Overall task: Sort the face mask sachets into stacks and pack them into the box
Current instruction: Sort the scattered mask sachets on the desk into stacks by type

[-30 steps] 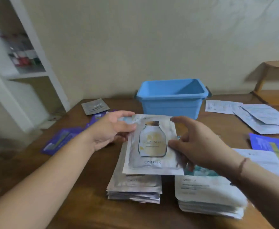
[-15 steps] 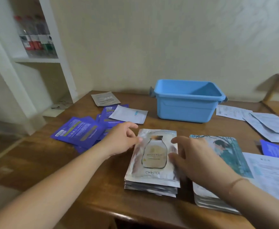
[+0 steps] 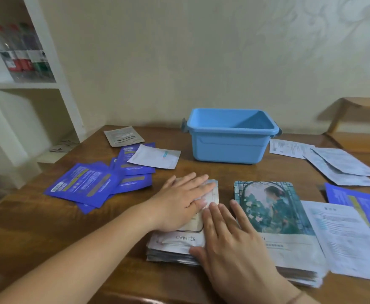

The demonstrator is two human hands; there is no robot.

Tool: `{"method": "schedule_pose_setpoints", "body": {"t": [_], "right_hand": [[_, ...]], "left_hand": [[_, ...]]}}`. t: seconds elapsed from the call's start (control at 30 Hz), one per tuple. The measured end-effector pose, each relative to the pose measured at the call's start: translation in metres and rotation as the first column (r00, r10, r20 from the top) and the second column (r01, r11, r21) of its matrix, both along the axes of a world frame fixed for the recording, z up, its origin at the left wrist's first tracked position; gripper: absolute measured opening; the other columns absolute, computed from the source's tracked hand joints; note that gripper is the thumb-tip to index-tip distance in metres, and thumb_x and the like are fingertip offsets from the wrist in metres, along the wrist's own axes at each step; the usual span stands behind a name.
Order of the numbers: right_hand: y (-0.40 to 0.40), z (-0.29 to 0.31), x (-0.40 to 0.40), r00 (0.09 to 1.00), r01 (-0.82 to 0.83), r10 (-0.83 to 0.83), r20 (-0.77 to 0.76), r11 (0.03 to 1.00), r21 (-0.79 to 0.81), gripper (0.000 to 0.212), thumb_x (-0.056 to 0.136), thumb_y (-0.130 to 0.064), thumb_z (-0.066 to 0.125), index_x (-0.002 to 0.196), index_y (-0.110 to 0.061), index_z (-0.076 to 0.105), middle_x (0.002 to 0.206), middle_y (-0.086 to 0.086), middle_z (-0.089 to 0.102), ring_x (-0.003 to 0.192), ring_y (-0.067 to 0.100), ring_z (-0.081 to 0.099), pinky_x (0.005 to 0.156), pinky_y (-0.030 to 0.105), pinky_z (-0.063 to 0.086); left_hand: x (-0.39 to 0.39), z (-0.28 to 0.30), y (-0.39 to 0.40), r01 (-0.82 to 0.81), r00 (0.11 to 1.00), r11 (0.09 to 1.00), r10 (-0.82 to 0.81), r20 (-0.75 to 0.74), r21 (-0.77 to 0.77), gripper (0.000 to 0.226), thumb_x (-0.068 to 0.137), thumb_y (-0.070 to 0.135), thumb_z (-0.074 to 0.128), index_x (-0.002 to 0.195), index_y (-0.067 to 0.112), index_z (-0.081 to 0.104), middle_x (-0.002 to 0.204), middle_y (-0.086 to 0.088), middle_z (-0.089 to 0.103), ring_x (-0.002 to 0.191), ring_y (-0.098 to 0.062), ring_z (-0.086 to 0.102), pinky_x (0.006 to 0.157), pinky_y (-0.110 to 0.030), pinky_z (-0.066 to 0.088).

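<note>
Stack of silver face mask sachets point(image 3: 175, 244) printed "CWINTER", lying near the front edge of the wooden counter point(image 3: 37, 220); most of the top sachet's print is covered by the two hands. Left hand point(image 3: 179, 202) lies flat on the stack's upper half, fingers straight and close together, pressing down. Right hand point(image 3: 230, 240) lies flat over the stack's right side, fingers spread and straight, thumb against the stack's front edge; its outer fingers reach onto the neighbouring stack. Neither hand grips anything.

Just beside, to the right, a second stack of sachets point(image 3: 274, 207) showing a figure among foliage; its lower right corner is blurred. A white printed sachet point(image 3: 344, 240) overlaps its right side and is cut off by the lower frame edge. Blue sachets point(image 3: 359, 205) at the right edge are partly out of frame.

Toward the counter's left edge, loose blue sachets point(image 3: 85, 185) lie overlapped, with a white sachet point(image 3: 155, 159) resting on them and a grey sachet point(image 3: 123, 136) near the back left corner. The blue plastic box point(image 3: 230, 145) stands open at the back edge; its floor is mostly hidden by its front wall. Pale sachets point(image 3: 337, 165) lie toward the back right. Bottles point(image 3: 24, 53) on the white shelf at left are blurred.
</note>
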State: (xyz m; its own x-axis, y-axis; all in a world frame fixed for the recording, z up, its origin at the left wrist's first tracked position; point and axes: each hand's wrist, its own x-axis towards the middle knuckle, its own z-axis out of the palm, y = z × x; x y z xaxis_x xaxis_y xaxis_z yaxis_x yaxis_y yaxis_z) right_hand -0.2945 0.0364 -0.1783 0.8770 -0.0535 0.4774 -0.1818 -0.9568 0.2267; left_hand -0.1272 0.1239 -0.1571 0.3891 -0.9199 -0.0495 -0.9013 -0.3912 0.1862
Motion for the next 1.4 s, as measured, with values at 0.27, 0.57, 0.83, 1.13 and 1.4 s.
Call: {"method": "schedule_pose_setpoints", "body": {"t": [0.27, 0.57, 0.83, 1.13, 1.4], "right_hand": [[0.001, 0.001, 0.002, 0.999, 0.030, -0.031, -0.025, 0.999, -0.040, 0.078, 0.074, -0.069, 0.050, 0.110, -0.003, 0.073, 0.108, 0.017, 0.072, 0.104, 0.027, 0.069, 0.097, 0.046, 0.050], [-0.049, 0.034, -0.024, 0.997, 0.013, -0.029, 0.071, 0.976, 0.218, 0.076, 0.080, -0.072, 0.027, 0.103, -0.021, 0.077, 0.107, -0.004, 0.074, 0.101, 0.010, 0.069, 0.097, 0.035, 0.050], [-0.173, 0.037, -0.093, 0.955, 0.187, -0.255, 0.151, 0.915, 0.358, 0.047, 0.084, -0.053, 0.046, 0.103, -0.020, 0.073, 0.108, -0.005, 0.073, 0.107, 0.018, 0.067, 0.091, 0.043, 0.054], [-0.328, 0.021, -0.145, 0.874, 0.478, -0.348, -0.340, 0.744, 0.467, 0.060, 0.091, -0.047, 0.056, 0.144, -0.027, 0.038, 0.150, -0.007, 0.038, 0.140, 0.015, 0.030, 0.113, 0.033, 0.031], [-0.345, 0.013, -0.148, 0.870, 0.490, -0.354, -0.344, 0.701, 0.518, 0.072, 0.083, -0.058, 0.062, 0.144, -0.032, 0.035, 0.134, -0.004, 0.042, 0.124, 0.020, 0.035, 0.106, 0.035, 0.036]], "left_hand": [[-0.003, 0.004, 0.002, -0.006, 1.000, 0.999, 0.007, -0.019, 0.039, 0.050, 0.104, 0.046, 0.018, 0.151, 0.048, 0.002, 0.158, 0.029, -0.010, 0.143, 0.006, -0.017, 0.120, -0.037, -0.008], [-0.012, 0.034, -0.041, 0.004, 0.991, 0.981, -0.030, -0.131, -0.193, 0.060, 0.084, 0.065, 0.029, 0.141, 0.048, 0.031, 0.152, 0.034, 0.014, 0.139, 0.018, -0.001, 0.117, -0.019, 0.003], [-0.061, 0.060, -0.180, 0.222, 0.968, 0.968, -0.233, -0.093, -0.116, 0.064, 0.087, 0.071, 0.032, 0.143, 0.042, 0.038, 0.151, 0.027, 0.029, 0.136, 0.007, 0.028, 0.111, -0.019, 0.025], [-0.110, 0.040, -0.325, 0.280, 0.960, 0.916, -0.274, -0.061, 0.287, 0.089, 0.078, 0.059, 0.069, 0.150, 0.026, 0.028, 0.152, 0.005, 0.038, 0.135, -0.018, 0.040, 0.110, -0.037, 0.036], [-0.105, 0.026, -0.349, 0.187, 0.961, 0.976, -0.158, -0.229, 0.111, 0.042, 0.082, 0.038, 0.075, 0.120, 0.028, 0.058, 0.120, 0.005, 0.059, 0.102, -0.011, 0.058, 0.083, -0.028, 0.051]]}}
